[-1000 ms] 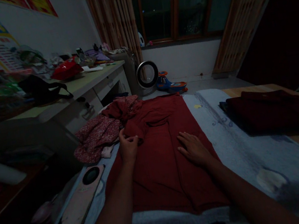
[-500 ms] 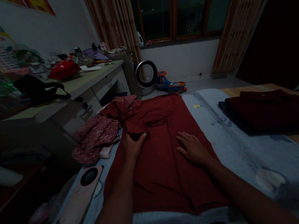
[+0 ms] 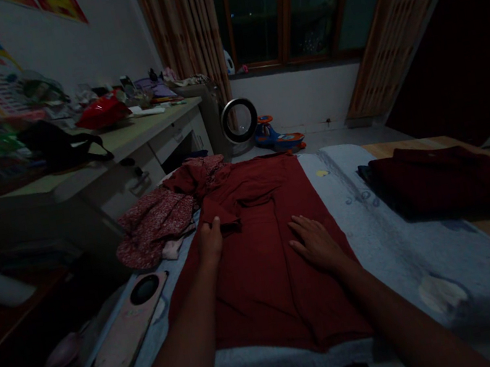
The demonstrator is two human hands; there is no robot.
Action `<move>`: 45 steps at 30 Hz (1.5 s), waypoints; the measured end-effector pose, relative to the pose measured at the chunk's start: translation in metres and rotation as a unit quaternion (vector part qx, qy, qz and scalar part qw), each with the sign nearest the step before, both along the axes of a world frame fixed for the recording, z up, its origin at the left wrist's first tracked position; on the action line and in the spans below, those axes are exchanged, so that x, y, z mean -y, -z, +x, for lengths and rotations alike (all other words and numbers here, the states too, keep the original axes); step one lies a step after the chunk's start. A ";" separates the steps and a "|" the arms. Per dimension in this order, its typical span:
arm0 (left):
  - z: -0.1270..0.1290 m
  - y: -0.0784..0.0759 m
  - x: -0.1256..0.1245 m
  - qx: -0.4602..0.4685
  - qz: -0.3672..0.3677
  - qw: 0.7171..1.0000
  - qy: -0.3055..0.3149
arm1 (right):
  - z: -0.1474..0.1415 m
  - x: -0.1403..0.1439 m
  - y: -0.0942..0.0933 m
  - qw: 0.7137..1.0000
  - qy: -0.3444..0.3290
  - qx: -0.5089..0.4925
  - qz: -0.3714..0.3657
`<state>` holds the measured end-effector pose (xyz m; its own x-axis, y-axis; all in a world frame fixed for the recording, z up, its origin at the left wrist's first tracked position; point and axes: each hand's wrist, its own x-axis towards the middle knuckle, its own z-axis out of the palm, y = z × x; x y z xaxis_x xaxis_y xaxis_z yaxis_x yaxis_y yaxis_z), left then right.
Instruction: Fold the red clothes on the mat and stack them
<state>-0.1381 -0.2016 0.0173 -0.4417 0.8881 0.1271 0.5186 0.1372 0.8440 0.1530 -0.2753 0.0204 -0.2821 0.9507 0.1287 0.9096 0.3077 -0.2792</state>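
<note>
Left hand [image 3: 210, 242]: I see it flat on the red garment [image 3: 263, 268] — fingers together by its folded sleeve [image 3: 222, 215].
Right hand [image 3: 315, 244]: palm down — fingers slightly spread.

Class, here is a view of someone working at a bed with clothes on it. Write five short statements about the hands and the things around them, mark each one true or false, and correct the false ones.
1. The right hand lies flat on the red garment. True.
2. The left hand holds the phone. False: it rests on the garment by its folded sleeve; the phone lies apart, to the left.
3. A floral cloth lies left of the red garment. True.
4. The dark folded clothes lie under the right hand. False: they lie far to its right.
5. The red garment is spread on a pale blanket. True.
</note>
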 end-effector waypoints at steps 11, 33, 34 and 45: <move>0.001 -0.002 0.003 0.078 0.075 0.994 0.010 | 0.001 0.000 0.002 1.000 -0.004 -0.005 0.004; 0.001 0.003 0.001 0.064 0.115 0.991 0.011 | 0.002 -0.001 0.004 1.000 -0.004 -0.004 0.007; 0.000 0.003 0.001 0.061 0.126 0.990 0.008 | 0.001 -0.001 0.003 1.000 -0.004 -0.004 0.006; 0.010 -0.024 0.011 -0.020 0.193 0.980 0.037 | 0.004 0.003 -0.001 0.993 -0.004 -0.079 0.087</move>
